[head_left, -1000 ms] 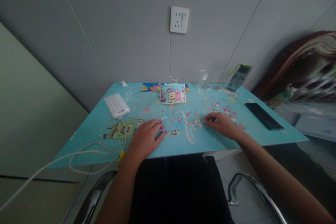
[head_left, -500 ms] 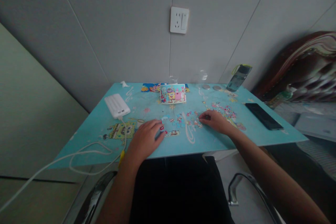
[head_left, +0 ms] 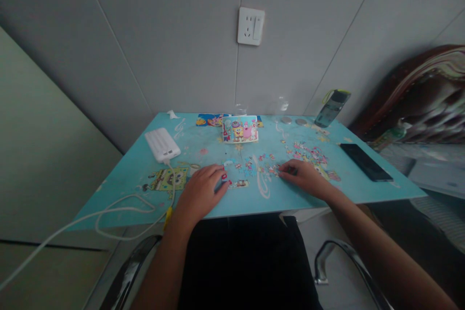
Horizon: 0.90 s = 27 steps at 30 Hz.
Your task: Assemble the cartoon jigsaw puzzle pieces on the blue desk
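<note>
My left hand (head_left: 204,190) lies on the light blue tabletop, fingers stretched out and thumb apart. Its fingertips rest at the left end of a partly joined strip of jigsaw puzzle (head_left: 238,184), covering some of it. Loose puzzle pieces (head_left: 250,167) are scattered between my two hands. On the right, my right hand (head_left: 301,176) has thumb and fingertips closed at a small puzzle piece (head_left: 278,170), most of it hidden. Beyond that hand is a heap of mostly pink pieces (head_left: 310,151). A picture card (head_left: 240,130) with cartoon figures leans upright at the back.
A white power bank (head_left: 162,145) with a white cable (head_left: 134,210) occupies the left side. On the right lie a black phone (head_left: 366,162) and a standing bottle (head_left: 332,108). Clear containers (head_left: 281,110) and round lids (head_left: 301,122) stand near the wall.
My right hand has shifted slightly right and toward me, its fingertips still among the pieces. My left hand stays where it was. The view has tilted slightly.
</note>
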Tool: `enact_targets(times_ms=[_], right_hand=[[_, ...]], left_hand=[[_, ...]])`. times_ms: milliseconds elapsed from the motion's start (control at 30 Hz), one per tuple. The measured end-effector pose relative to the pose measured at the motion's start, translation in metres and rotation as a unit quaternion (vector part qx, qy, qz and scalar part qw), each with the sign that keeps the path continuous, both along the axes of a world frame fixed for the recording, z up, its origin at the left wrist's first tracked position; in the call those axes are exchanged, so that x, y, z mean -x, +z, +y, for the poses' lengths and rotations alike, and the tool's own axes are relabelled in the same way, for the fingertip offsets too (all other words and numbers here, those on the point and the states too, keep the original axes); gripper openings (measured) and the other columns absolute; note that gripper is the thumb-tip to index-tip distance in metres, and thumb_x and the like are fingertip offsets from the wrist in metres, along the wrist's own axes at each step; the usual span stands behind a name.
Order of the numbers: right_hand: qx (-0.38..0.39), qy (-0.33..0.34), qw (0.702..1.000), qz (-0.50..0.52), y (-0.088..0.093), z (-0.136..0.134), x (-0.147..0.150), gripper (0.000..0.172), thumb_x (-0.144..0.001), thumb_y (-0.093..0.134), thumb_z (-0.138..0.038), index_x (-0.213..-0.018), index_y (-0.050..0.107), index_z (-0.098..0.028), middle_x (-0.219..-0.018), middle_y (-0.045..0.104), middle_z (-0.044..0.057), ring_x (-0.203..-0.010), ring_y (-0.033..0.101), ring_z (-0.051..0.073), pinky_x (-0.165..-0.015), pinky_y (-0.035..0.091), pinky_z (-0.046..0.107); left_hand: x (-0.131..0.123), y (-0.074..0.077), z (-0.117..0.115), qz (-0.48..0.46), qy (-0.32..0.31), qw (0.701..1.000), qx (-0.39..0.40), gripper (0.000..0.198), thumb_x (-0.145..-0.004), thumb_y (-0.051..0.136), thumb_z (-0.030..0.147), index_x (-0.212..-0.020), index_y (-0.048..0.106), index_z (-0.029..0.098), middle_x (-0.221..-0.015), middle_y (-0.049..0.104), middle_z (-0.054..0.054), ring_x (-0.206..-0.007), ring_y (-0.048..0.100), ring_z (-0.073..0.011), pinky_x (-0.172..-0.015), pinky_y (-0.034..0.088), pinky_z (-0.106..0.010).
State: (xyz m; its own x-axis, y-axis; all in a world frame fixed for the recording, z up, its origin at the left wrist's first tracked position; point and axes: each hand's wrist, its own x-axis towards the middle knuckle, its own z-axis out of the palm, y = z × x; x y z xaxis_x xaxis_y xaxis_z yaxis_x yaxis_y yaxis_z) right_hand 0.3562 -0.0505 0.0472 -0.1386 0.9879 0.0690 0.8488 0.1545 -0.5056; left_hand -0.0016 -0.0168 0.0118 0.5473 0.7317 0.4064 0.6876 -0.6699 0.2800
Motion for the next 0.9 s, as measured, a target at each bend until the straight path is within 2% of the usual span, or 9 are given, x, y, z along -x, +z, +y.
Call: enact_targets(times_ms=[233, 567, 733, 900], right_hand=[[-0.010, -0.002, 1.000, -0.022, -0.006, -0.001, 0.001, 0.025, -0.087, 0.068, -0.042, -0.101, 0.075, -0.023, -0.100, 0.073, 0.006, -0.088, 0.067, 0.022, -0.079, 0.050, 0.033], [0.005, 0.041, 0.999, -0.003, 0.008, 0.000, 0.013, 0.025, -0.092, 0.062, -0.037, -0.109, 0.074, -0.024, -0.107, 0.073, 0.007, -0.093, 0.066, 0.022, -0.086, 0.050, 0.034], [-0.007, 0.038, 0.999, -0.015, 0.007, 0.014, 0.026, 0.025, -0.092, 0.063, -0.038, -0.106, 0.075, -0.022, -0.103, 0.073, 0.007, -0.090, 0.067, 0.022, -0.081, 0.050, 0.031], [0.005, -0.006, 0.999, -0.039, 0.004, 0.022, 0.031, 0.019, -0.088, 0.067, -0.037, -0.094, 0.076, -0.021, -0.095, 0.074, 0.006, -0.083, 0.067, 0.021, -0.075, 0.049, 0.029]], left_hand=[[0.000, 0.000, -0.001, 0.003, 0.004, 1.000, 0.003, 0.030, -0.097, 0.056, 0.036, -0.121, 0.066, 0.020, -0.129, 0.065, -0.009, -0.121, 0.059, -0.0271, -0.108, 0.046, -0.047], [0.000, 0.003, -0.002, -0.004, 0.003, 1.000, -0.003, 0.028, -0.097, 0.057, 0.035, -0.119, 0.066, 0.022, -0.127, 0.066, -0.008, -0.118, 0.061, -0.0268, -0.106, 0.047, -0.046], [-0.001, 0.004, -0.002, 0.004, 0.003, 1.000, -0.005, 0.027, -0.097, 0.056, 0.034, -0.119, 0.066, 0.022, -0.127, 0.066, -0.009, -0.118, 0.061, -0.0266, -0.105, 0.048, -0.046], [0.000, 0.002, -0.002, -0.003, 0.002, 1.000, -0.010, 0.026, -0.096, 0.057, 0.033, -0.119, 0.065, 0.024, -0.127, 0.066, -0.008, -0.119, 0.060, -0.0268, -0.105, 0.048, -0.047]])
